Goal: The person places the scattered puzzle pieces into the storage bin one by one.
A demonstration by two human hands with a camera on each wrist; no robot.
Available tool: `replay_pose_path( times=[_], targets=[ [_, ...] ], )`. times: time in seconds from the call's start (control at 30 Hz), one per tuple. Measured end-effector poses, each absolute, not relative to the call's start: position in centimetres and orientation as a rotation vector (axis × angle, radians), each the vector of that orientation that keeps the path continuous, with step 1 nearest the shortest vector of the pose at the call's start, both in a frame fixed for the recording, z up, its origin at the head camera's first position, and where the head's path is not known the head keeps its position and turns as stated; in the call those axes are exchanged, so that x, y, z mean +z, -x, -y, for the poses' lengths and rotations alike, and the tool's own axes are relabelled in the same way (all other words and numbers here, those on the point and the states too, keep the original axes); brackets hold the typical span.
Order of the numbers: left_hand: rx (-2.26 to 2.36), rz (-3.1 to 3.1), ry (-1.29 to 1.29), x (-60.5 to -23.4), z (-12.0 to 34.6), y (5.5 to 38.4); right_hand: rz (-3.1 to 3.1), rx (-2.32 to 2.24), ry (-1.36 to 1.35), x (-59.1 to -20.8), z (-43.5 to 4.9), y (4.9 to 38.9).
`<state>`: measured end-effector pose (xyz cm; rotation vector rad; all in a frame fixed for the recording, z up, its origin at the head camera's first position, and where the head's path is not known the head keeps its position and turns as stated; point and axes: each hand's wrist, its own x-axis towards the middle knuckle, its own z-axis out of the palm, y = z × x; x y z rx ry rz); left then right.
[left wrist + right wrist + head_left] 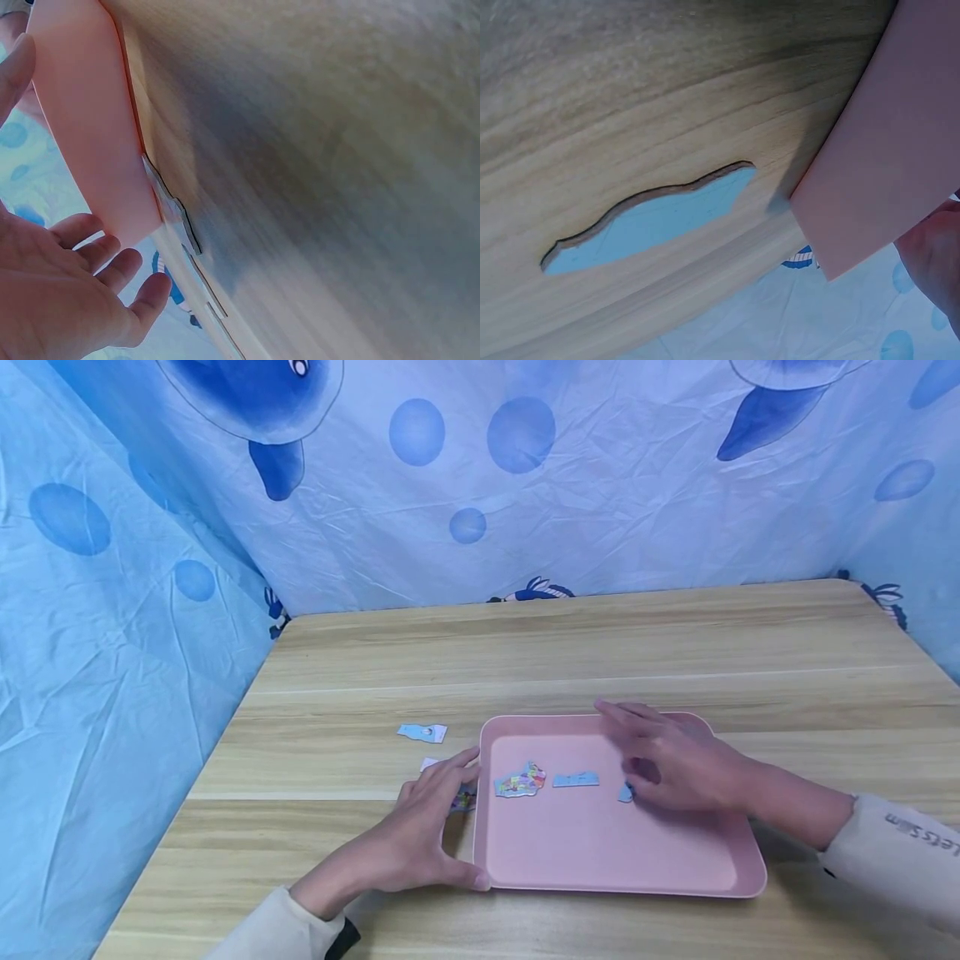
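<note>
A pink tray (pixel 600 852) lies on the wooden table. Inside it, a colourful map-like puzzle piece (pixel 521 781) sits left of a flat blue puzzle piece (pixel 576 779). My right hand (pixel 675 760) is over the tray's right half, its thumb and a finger closed at a small blue puzzle piece (pixel 626 792), partly hidden by the hand. At the tray's left side my left hand (pixel 408 835) spreads loosely, fingertips by the outer wall and thumb at the near corner. In the left wrist view, the relaxed fingers (pixel 112 262) show beside the tray wall (pixel 90 112).
Left of the tray lies a light-blue puzzle piece (pixel 422 732); another colourful piece (pixel 463 798) is partly covered by the left hand. The right wrist view shows a wavy-edged light-blue piece (pixel 652 221) on the table. A blue patterned curtain (pixel 360 543) hangs behind the table.
</note>
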<state>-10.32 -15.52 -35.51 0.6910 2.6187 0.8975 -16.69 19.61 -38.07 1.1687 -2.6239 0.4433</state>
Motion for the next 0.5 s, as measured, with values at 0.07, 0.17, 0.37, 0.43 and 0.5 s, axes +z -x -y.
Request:
replay_pose_path(
  times=[0.07,0.17,0.37,0.43,0.5],
  targets=[
    [0.898,-2.617,-0.692,-35.49,15.53,10.31,2.625,0.467,-1.187,-38.07,-19.7,16.65],
    [0.897,-2.616,-0.692,-35.47,15.53,10.3,2.616,0.492,-1.219,-38.07,-19.88,16.62],
    [0.887,-2.622,-0.688,-35.43,15.51,10.24,2.505,0.531,-1.297,-38.01,-20.15,16.87],
    [0.886,-2.625,-0.689,-35.42,15.51,10.23,2.443,0.56,-1.325,-37.97,-20.27,17.0],
    [0.888,-2.625,-0.691,-35.42,15.52,10.23,2.404,0.591,-1.343,-37.89,-20.36,17.05]
  ],
)
